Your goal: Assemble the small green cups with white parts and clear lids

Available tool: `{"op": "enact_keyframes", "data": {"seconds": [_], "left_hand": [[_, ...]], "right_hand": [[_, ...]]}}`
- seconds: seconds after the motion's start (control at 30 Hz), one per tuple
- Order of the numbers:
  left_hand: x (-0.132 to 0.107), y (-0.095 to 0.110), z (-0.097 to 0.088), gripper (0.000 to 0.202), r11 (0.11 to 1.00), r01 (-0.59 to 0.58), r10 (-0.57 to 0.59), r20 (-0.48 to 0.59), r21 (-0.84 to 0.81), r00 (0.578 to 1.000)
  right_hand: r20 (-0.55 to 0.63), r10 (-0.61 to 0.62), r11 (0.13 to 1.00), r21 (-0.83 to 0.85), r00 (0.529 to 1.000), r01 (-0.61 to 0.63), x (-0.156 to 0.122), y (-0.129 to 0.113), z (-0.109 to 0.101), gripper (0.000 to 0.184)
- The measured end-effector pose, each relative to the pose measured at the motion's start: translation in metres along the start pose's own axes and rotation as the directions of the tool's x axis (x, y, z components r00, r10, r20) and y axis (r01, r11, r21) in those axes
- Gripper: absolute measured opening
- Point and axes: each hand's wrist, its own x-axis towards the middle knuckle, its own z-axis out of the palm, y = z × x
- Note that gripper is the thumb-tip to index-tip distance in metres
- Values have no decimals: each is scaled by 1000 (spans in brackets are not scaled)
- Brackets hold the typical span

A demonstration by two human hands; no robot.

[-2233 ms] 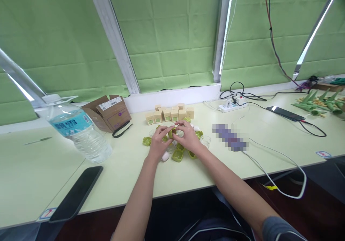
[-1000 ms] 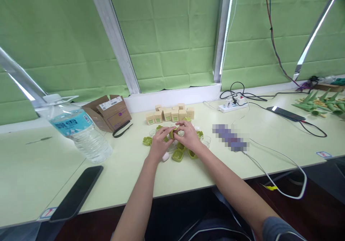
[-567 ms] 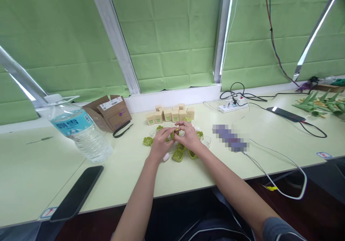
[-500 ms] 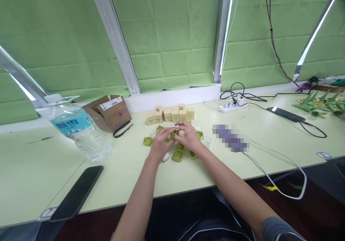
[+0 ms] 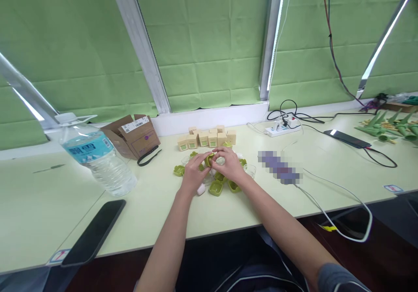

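Note:
Between my two hands, just above the table, is a small green plastic cup-like piece [image 5: 209, 159]. My left hand [image 5: 193, 172] pinches its left side, and my right hand [image 5: 228, 165] has thumb and fingertips on its right side. Below and around them lie several more green pieces, among them a square one [image 5: 216, 188] in front and a flower-shaped one [image 5: 179, 170] to the left. A clear plastic cup [image 5: 250, 170] sits to the right of my right hand. Near my left wrist is a small whitish-pink piece [image 5: 201, 189]. My fingers hide part of the pile.
Behind the pile stand several small cream boxes [image 5: 213, 139]. At left are an open cardboard box [image 5: 135, 137], a large water bottle [image 5: 101, 159] and a black phone [image 5: 94, 233]. To the right lie a blurred-out item [image 5: 279, 167], a power strip [image 5: 281, 129] and a cabled phone [image 5: 346, 139].
The green piece has turned slightly between my fingers, and its hollow side shows more. Both hands remain in nearly the same place.

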Motion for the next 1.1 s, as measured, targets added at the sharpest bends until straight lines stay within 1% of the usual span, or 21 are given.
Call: {"op": "enact_keyframes", "data": {"seconds": [0.17,0.43,0.7,0.93,1.1], "left_hand": [[1,-3,-4,47,999,20,-19,-39,33,999],[-1,-1,1,46,999,-36,36,-3,-11,999],[-2,-5,2,50,1000,-7,6,32,21,999],[-2,-2,3,48,999,19,-20,31,33,999],[-1,-1,2,48,998,16,-18,24,58,1000]], "right_hand": [[-29,-6,1000,-2,1000,6,0,2,1,9],[-6,-31,998,-46,1000,30,-1,3,4,10],[-28,-44,998,-43,999,43,-1,2,5,8],[-9,-11,999,-36,1000,11,-1,-2,3,6],[-23,-31,999,-36,999,30,-1,-3,2,6]]}}
